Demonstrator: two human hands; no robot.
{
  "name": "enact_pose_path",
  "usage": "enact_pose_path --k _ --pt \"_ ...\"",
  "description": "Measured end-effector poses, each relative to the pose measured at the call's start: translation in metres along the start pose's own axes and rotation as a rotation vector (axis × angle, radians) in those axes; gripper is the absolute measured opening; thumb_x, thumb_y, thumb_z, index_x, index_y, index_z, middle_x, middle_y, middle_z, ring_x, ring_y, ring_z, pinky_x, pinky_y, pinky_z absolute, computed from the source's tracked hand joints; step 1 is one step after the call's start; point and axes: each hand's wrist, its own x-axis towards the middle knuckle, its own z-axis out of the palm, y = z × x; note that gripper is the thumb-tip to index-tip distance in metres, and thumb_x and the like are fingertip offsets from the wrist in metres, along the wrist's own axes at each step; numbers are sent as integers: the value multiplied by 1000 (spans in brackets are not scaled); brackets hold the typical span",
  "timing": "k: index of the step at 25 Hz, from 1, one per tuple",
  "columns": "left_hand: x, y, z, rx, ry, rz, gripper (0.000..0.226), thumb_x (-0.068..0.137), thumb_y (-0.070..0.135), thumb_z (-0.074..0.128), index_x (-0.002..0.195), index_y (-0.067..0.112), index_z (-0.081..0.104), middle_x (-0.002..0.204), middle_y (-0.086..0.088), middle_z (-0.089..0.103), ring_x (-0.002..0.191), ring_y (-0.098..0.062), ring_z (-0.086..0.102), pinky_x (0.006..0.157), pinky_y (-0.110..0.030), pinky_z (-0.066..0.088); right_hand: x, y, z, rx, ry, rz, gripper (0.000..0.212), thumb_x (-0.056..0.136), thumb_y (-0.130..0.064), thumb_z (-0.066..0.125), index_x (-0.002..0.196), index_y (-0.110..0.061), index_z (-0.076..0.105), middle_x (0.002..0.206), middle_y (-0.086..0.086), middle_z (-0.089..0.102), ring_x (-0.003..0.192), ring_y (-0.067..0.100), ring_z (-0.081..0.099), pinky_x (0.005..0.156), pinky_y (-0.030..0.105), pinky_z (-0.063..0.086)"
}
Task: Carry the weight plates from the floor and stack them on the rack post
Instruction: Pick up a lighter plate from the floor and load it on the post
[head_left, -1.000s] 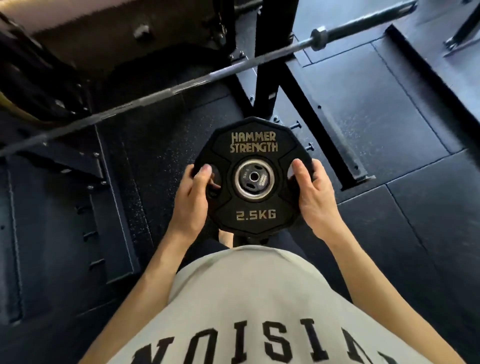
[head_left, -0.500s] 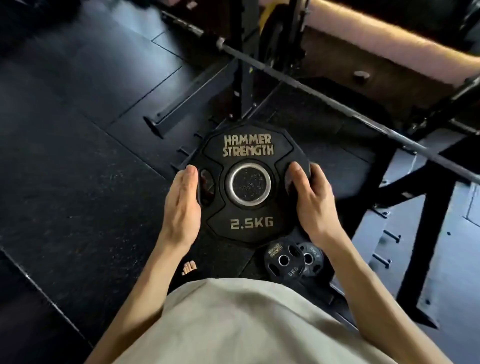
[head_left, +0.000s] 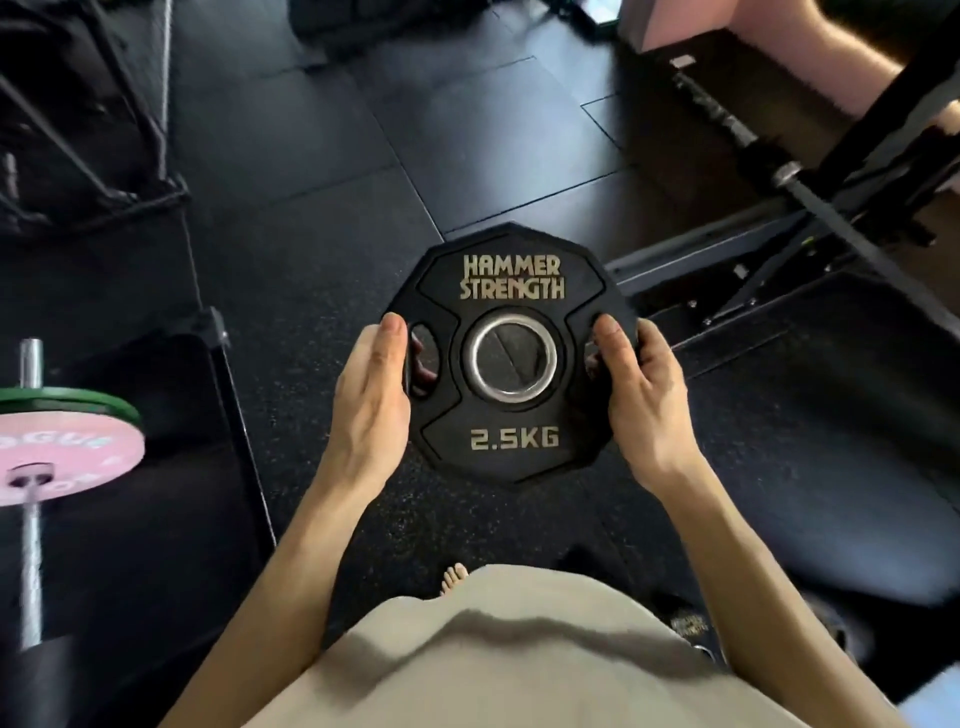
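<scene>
I hold a black 2.5 kg weight plate (head_left: 511, 415), marked HAMMER STRENGTH, flat in front of my waist above the floor. My left hand (head_left: 369, 400) grips its left edge, with fingers curled through the left grip slot. My right hand (head_left: 641, 400) grips the right edge, thumb over the right slot. At the far left a pink plate (head_left: 67, 467) and a green plate (head_left: 78, 402) sit on a steel post (head_left: 30, 364). Another black plate (head_left: 688, 621) lies on the floor behind my right forearm, mostly hidden.
A barbell (head_left: 810, 197) lies across black rack frames (head_left: 779, 275) at the upper right. More dark frame bars (head_left: 93, 156) stand at the upper left. Black rubber floor tiles (head_left: 322, 249) spread ahead of me. My bare foot (head_left: 454, 577) shows below the plate.
My view has swung left: the rack and barbell slid to the right, and the post with the pink and green plates came into sight. Both hands kept hold of the plate.
</scene>
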Motion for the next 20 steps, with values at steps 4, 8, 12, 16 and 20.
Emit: enact_pose_path --k 4,8,12,16,20 --pt "74 -1 -51 -28 44 -9 59 93 64 38 98 9 60 94 -10 64 87 -23 62 92 -55 48 59 -13 71 -31 -48 -7 26 98 -38 53 101 -13 58 84 -2 63 75 5 57 71 26 49" --pt "152 7 -69 -7 85 -41 65 90 68 37 94 6 57 87 -11 61 81 -28 58 90 -63 46 136 -15 120 -60 -54 4 23 98 -38 53 94 -15 57 79 -6 60 69 2 54 66 22 46" --pt "251 13 -78 34 133 -26 57 96 59 33 91 6 56 82 -7 59 75 -14 56 86 -52 48 234 -20 169 -68 -97 -5 20 98 -36 52 88 -20 53 74 -9 56 61 -5 50 60 13 43" --pt "354 32 -86 43 149 -40 58 99 56 33 97 2 56 88 -16 61 80 -18 60 86 -47 50 334 -40 213 -67 -137 13 19 99 -34 52 92 -17 55 76 -8 56 61 -6 49 60 13 43" --pt "458 49 -85 39 201 -2 52 104 41 32 92 -5 53 78 -4 53 67 -2 53 69 -18 45 432 -59 253 -82 -131 29 17 99 -31 52 89 -17 54 73 -9 54 57 -7 47 57 10 41"
